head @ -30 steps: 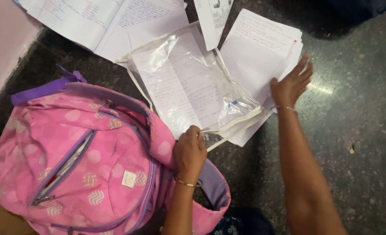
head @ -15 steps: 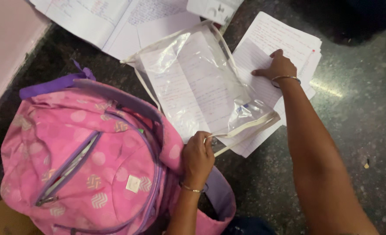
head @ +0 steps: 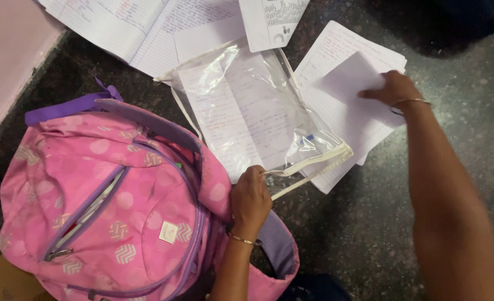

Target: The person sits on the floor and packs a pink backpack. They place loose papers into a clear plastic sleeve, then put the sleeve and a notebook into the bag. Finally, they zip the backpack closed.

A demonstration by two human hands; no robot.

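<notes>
Left hand (head: 251, 196): closed on the white edge strip of the clear plastic pouch (head: 247, 106), beside the pink dotted fabric backpack (head: 107, 195).
Right hand (head: 395, 89): pinching a loose white lined sheet (head: 350, 78) above the paper stack (head: 336, 120) on the dark floor.
Advice: keep the pouch mouth pulled taut and hold the sheet flat.

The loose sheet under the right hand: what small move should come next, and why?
Probably lift that sheet clear of the paper stack and bring it toward the clear pouch. The right hand already has it raised off the stack, and the left hand grips the pouch's edge by the pink backpack, as if holding it ready.
</notes>
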